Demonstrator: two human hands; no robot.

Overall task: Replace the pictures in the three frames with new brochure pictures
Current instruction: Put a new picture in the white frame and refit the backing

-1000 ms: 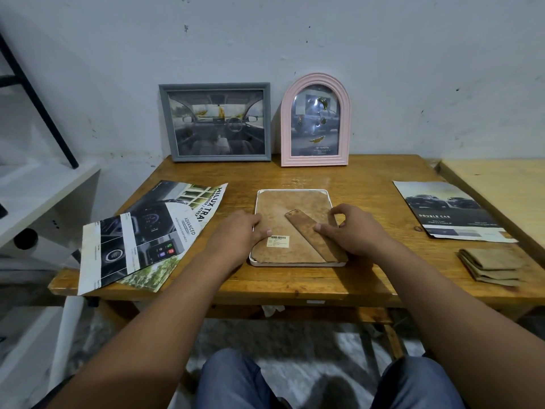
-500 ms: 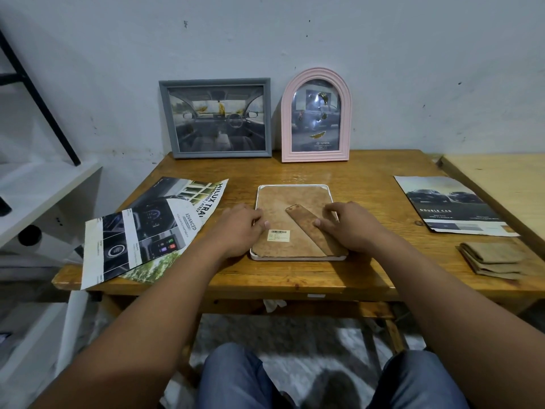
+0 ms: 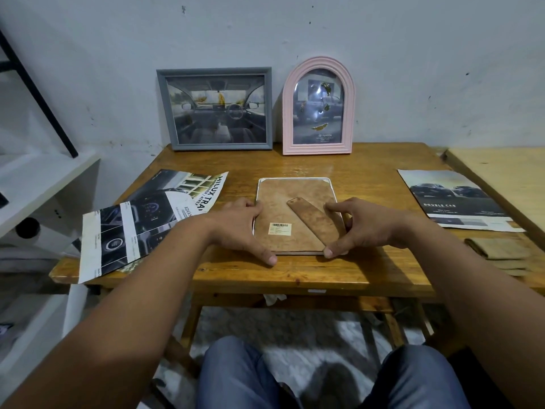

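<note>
A white frame (image 3: 295, 196) lies face down in the middle of the wooden table (image 3: 295, 270), its brown backing board and stand strut facing up. My left hand (image 3: 239, 228) grips its left edge, thumb at the near corner. My right hand (image 3: 362, 225) grips its right edge, thumb on the near right corner by the strut's end. A grey frame (image 3: 216, 109) with a car-interior picture and a pink arched frame (image 3: 318, 107) lean against the wall at the back. An open car brochure (image 3: 141, 222) lies to the left. A "Double Cab" brochure page (image 3: 454, 199) lies to the right.
Folded brown cloth (image 3: 501, 252) sits at the table's right front corner. A second lighter table (image 3: 507, 172) abuts on the right. White shelving (image 3: 44, 184) stands to the left. My knees are under the table's front edge.
Both hands shifted from resting on the backing to gripping the frame's side edges, thumbs now at its near corners. The camera view lowered slightly.
</note>
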